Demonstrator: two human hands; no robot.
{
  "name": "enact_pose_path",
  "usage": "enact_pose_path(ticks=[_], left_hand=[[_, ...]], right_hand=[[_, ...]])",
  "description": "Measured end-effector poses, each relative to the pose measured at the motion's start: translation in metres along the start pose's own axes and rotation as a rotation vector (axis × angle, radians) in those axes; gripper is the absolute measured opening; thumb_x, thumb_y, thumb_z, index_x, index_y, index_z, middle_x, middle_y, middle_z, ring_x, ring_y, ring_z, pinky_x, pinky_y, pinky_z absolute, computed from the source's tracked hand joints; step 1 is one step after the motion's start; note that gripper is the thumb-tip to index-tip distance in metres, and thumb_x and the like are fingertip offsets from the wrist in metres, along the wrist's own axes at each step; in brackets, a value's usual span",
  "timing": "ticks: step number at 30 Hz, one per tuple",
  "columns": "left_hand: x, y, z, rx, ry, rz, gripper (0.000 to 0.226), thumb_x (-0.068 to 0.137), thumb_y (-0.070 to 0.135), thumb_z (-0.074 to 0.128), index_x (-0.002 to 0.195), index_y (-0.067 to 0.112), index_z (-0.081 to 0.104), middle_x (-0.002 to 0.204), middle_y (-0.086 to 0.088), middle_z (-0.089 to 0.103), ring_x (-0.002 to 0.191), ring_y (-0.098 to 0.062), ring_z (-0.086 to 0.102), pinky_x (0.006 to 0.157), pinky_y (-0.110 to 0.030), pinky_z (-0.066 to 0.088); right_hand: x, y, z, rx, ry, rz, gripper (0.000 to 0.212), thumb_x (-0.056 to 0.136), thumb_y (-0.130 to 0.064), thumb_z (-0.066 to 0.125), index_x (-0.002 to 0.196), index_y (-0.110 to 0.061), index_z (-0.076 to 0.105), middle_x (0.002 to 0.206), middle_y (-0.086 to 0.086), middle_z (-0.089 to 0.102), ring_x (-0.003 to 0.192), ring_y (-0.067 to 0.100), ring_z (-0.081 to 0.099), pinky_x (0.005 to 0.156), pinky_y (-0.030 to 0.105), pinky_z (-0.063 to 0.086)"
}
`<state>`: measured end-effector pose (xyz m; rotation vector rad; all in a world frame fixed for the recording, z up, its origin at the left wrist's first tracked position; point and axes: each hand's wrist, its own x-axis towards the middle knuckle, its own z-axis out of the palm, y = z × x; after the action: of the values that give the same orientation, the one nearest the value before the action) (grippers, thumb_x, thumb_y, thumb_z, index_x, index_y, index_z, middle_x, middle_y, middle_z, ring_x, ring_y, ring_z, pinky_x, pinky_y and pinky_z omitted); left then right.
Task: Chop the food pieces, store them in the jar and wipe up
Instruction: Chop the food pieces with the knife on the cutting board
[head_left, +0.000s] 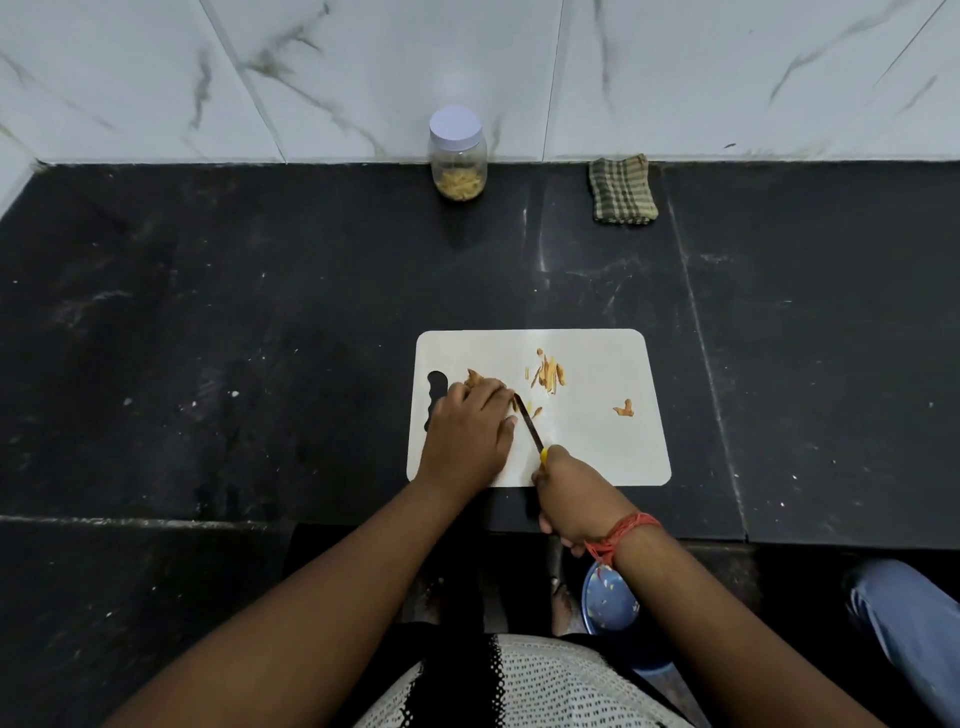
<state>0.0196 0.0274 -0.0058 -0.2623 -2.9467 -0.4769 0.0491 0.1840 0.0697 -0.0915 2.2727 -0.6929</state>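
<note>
— Where are you in it?

— Chopping. My left hand (470, 434) lies over an orange-brown food piece (474, 378) on the white plastic cutting board (597, 452), fingers curled down on it to pin it. My right hand (571, 499) is wrapped round the yellow handle of a small dark-bladed knife (529, 421), whose tip sits just beside my left fingertips.

— And what's already cut?

— A little heap of thin orange slivers (548, 373) lies further back on the board, with one stray curled bit (625, 409) off to the right. The clear plastic jar with the white lid (457, 156) stands well apart against the marble wall, lid on, some pale pieces already in its bottom. The folded checked cloth (622, 191) waits near it on the black stone counter (208, 338).

— How do you do this cut properly?

— I'd say tuck the fingertips back, since the blade is so close. Bring the knife down in short strokes and inch my left hand back to feed it. The piece is small and mostly hidden under my fingers, so slipping is the risk.
</note>
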Motion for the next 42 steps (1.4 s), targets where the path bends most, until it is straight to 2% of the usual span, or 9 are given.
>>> enact_pose_path(ticks=[5,14,20,25,28,31,34,36,42], left_hand=[[0.014,0.002,-0.006,-0.152,-0.001,-0.077,0.018,0.088,0.026,0.066,0.103,0.016,0.068,0.111,0.004,0.061,0.095,-0.023,0.055,0.078,-0.042,0.051],[0.013,0.007,-0.002,-0.145,0.026,-0.138,0.019,0.087,0.027,0.067,0.102,0.016,0.068,0.109,0.004,0.063,0.092,-0.022,0.057,0.077,-0.041,0.051],[0.013,0.008,-0.002,-0.144,0.008,-0.153,0.017,0.089,0.027,0.065,0.103,0.017,0.067,0.111,0.004,0.061,0.095,-0.022,0.055,0.08,-0.041,0.049],[0.013,0.008,-0.002,-0.154,0.001,-0.16,0.016,0.09,0.026,0.065,0.104,0.018,0.067,0.112,0.005,0.061,0.096,-0.023,0.055,0.081,-0.043,0.049],[0.012,0.008,-0.003,-0.14,-0.002,-0.151,0.017,0.092,0.027,0.064,0.106,0.018,0.066,0.114,0.004,0.06,0.098,-0.022,0.055,0.083,-0.042,0.049],[0.011,0.007,-0.002,-0.104,-0.001,-0.13,0.019,0.093,0.029,0.062,0.109,0.019,0.065,0.116,0.004,0.059,0.098,-0.021,0.055,0.082,-0.04,0.049],[0.011,0.007,-0.001,-0.075,0.002,-0.12,0.019,0.094,0.029,0.061,0.11,0.019,0.064,0.116,0.003,0.059,0.097,-0.021,0.054,0.08,-0.038,0.049],[0.012,0.006,0.0,-0.071,0.007,-0.117,0.019,0.094,0.029,0.061,0.109,0.019,0.065,0.115,0.002,0.059,0.096,-0.021,0.054,0.079,-0.037,0.049],[0.013,0.005,0.001,0.017,0.028,-0.076,0.019,0.093,0.028,0.061,0.109,0.02,0.069,0.112,0.002,0.057,0.094,-0.022,0.052,0.079,-0.038,0.048]], right_hand=[[0.001,0.002,-0.003,0.011,0.016,0.006,0.011,0.094,0.004,0.041,0.093,-0.006,0.037,0.06,0.004,0.051,0.042,0.011,0.043,0.028,0.015,0.029],[0.005,0.007,-0.005,-0.03,0.025,0.006,0.007,0.093,0.002,0.042,0.096,-0.004,0.039,0.066,0.004,0.049,0.049,0.013,0.041,0.026,0.014,0.027],[0.003,0.008,-0.013,-0.213,-0.016,-0.01,0.013,0.091,0.006,0.044,0.098,-0.004,0.041,0.083,0.016,0.062,0.059,0.021,0.052,0.043,0.021,0.032],[0.001,0.014,-0.014,-0.183,0.0,0.009,0.017,0.087,0.009,0.04,0.097,-0.004,0.041,0.074,0.011,0.057,0.056,0.019,0.048,0.058,0.029,0.042],[-0.002,0.018,-0.013,-0.16,-0.014,0.01,0.018,0.087,0.008,0.041,0.101,-0.002,0.044,0.069,0.007,0.053,0.057,0.021,0.05,0.058,0.032,0.047],[-0.009,0.024,-0.012,0.141,-0.086,0.059,0.005,0.095,-0.006,0.038,0.094,-0.007,0.043,0.06,0.01,0.053,0.042,0.016,0.039,0.037,0.02,0.035],[-0.018,0.026,-0.015,0.611,-0.205,0.13,0.018,0.102,-0.018,0.038,0.088,-0.008,0.044,0.047,0.003,0.049,0.031,0.013,0.028,0.037,0.016,0.028],[-0.022,0.028,-0.016,0.896,-0.272,0.165,0.013,0.101,-0.017,0.042,0.095,-0.008,0.049,0.051,0.005,0.045,0.031,0.012,0.022,0.038,0.012,0.023],[-0.026,0.036,-0.02,1.308,-0.302,0.121,0.012,0.101,-0.014,0.046,0.092,-0.01,0.053,0.055,0.009,0.038,0.028,0.008,0.02,0.037,0.008,0.022]])
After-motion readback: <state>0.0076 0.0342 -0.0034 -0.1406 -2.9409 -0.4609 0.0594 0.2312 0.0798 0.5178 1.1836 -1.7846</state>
